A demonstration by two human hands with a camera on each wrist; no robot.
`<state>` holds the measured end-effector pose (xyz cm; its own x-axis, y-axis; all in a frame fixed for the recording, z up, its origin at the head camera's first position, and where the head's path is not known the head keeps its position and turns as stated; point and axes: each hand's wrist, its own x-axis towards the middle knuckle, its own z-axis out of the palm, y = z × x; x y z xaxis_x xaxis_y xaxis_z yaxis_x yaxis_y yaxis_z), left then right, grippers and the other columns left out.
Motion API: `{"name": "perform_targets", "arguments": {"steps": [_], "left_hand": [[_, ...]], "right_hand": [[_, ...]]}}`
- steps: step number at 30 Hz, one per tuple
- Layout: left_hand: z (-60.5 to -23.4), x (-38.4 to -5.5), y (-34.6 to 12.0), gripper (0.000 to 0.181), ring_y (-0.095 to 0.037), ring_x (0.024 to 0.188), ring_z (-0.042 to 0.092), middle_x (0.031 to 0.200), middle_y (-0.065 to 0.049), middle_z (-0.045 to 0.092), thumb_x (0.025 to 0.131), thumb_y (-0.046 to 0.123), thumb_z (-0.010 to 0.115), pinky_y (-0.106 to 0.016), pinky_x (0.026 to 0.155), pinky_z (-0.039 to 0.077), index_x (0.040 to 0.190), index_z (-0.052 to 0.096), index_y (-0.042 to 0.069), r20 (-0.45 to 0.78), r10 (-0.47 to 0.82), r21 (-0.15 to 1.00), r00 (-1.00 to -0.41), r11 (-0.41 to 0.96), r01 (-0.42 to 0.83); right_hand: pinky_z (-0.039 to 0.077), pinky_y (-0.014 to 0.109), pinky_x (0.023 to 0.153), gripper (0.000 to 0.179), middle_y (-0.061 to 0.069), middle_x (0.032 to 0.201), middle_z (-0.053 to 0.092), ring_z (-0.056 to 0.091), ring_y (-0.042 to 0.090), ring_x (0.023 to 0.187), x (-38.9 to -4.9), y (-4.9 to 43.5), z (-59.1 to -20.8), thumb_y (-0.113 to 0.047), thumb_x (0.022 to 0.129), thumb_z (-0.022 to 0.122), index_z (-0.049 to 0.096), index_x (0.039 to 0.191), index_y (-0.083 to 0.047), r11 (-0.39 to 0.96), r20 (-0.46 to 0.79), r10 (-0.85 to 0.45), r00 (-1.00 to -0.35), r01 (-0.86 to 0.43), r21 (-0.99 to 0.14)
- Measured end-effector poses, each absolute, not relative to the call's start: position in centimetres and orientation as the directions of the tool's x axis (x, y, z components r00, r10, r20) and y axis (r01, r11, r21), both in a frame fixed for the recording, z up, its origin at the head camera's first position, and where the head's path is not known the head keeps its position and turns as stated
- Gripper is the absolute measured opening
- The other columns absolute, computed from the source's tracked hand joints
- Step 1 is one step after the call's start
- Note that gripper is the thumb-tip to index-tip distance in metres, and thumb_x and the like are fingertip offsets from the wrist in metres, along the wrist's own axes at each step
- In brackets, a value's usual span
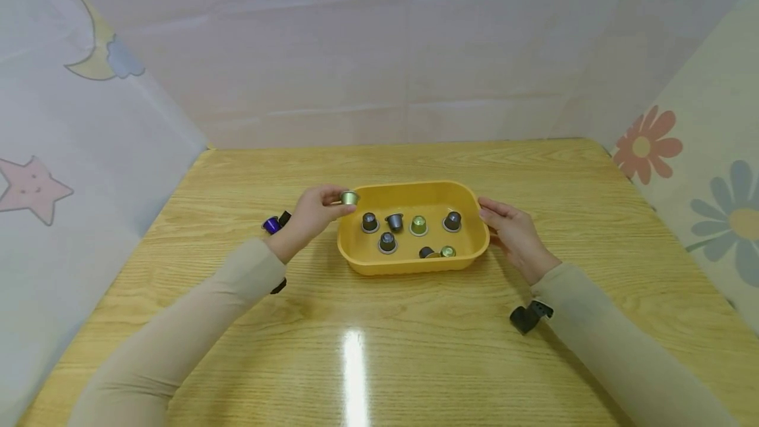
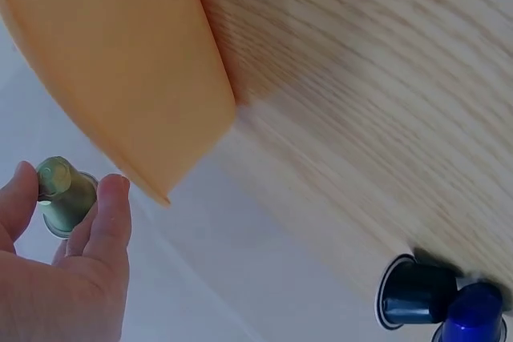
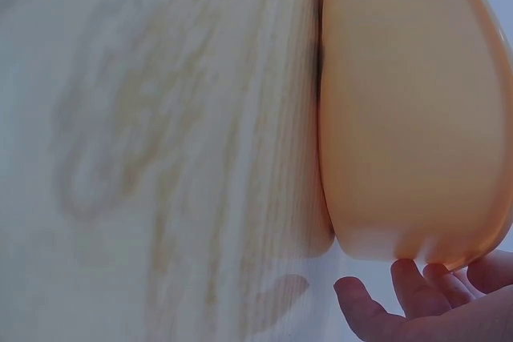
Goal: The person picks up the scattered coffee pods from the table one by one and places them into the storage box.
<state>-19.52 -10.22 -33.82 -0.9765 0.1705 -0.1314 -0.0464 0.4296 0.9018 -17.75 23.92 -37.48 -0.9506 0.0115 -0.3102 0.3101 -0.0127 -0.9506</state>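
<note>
Between thumb and fingertips, my left hand [image 1: 317, 211] pinches a light green coffee capsule [image 1: 350, 198] above the left rim of a yellow plastic tub [image 1: 409, 267]. In the left wrist view this green capsule [image 2: 68, 198] shows close beside the tub's wall [image 2: 136, 62]. On the opposite side, my right hand [image 1: 516, 232] holds the tub at its right end, thumb at the rim and fingertips against the outer wall [image 3: 409, 158]. Inside the tub lie several capsules, among them a dark one [image 1: 388, 242] and a green one [image 1: 418, 225].
On the wooden table [image 1: 415, 321], left of the tub and partly behind the left wrist, lie a blue-purple capsule [image 1: 271, 225] and a black capsule [image 1: 284, 218], side by side. A pale wall cloth [image 1: 385, 71] stands behind the table, with printed cloths at both sides.
</note>
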Motion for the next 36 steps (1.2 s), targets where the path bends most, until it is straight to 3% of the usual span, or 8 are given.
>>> {"name": "perform_targets", "arguments": {"steps": [8, 22, 31, 36], "left_hand": [[-33.9, -18.9, -9.6, 0.048, -0.031, 0.119, 0.056, 0.13, -0.017, 0.059, 0.092, 0.016, 0.07, -0.04, 0.097, 0.049, 0.134, 0.054, -0.002, -0.119, 0.175, 0.879, -0.977, 0.477, -0.021], [-34.2, -18.7, -8.2, 0.042, -0.029, 0.116, 0.059, 0.124, -0.016, 0.063, 0.09, 0.014, 0.072, -0.037, 0.097, 0.049, 0.127, 0.059, -0.002, -0.133, 0.216, 0.896, -0.967, 0.443, -0.024], [-34.4, -17.9, -7.3, 0.045, -0.029, 0.115, 0.059, 0.129, -0.016, 0.06, 0.09, 0.012, 0.071, -0.041, 0.092, 0.052, 0.131, 0.056, 0.0, -0.168, 0.254, 0.911, -0.952, 0.41, -0.052], [-34.2, -17.6, -6.6, 0.045, -0.03, 0.117, 0.058, 0.128, -0.018, 0.059, 0.091, 0.009, 0.07, -0.036, 0.085, 0.055, 0.131, 0.055, -0.002, -0.134, 0.288, 0.911, -0.948, 0.412, -0.004]], "right_hand": [[0.052, 0.018, 0.077, 0.054, 0.002, 0.13, 0.052, 0.055, 0.002, 0.096, -17.7, 24.0, -37.5, -0.018, 0.101, 0.053, 0.035, 0.15, -0.004, -0.032, -0.306, 0.012, -0.952, 0.305, -0.952], [0.051, 0.019, 0.077, 0.053, 0.001, 0.128, 0.052, 0.055, 0.003, 0.097, -17.6, 23.9, -37.3, -0.018, 0.102, 0.053, 0.035, 0.15, -0.005, -0.022, -0.307, 0.015, -0.952, 0.307, -0.952], [0.051, 0.019, 0.078, 0.053, 0.007, 0.145, 0.044, 0.053, 0.003, 0.101, -17.7, 23.8, -37.4, -0.019, 0.102, 0.052, 0.035, 0.151, -0.007, -0.013, -0.33, 0.021, -0.944, 0.33, -0.944], [0.051, 0.018, 0.078, 0.053, 0.008, 0.148, 0.042, 0.053, 0.002, 0.101, -17.7, 23.8, -37.3, -0.018, 0.102, 0.052, 0.035, 0.151, -0.007, -0.015, -0.331, 0.025, -0.943, 0.331, -0.944]]}}
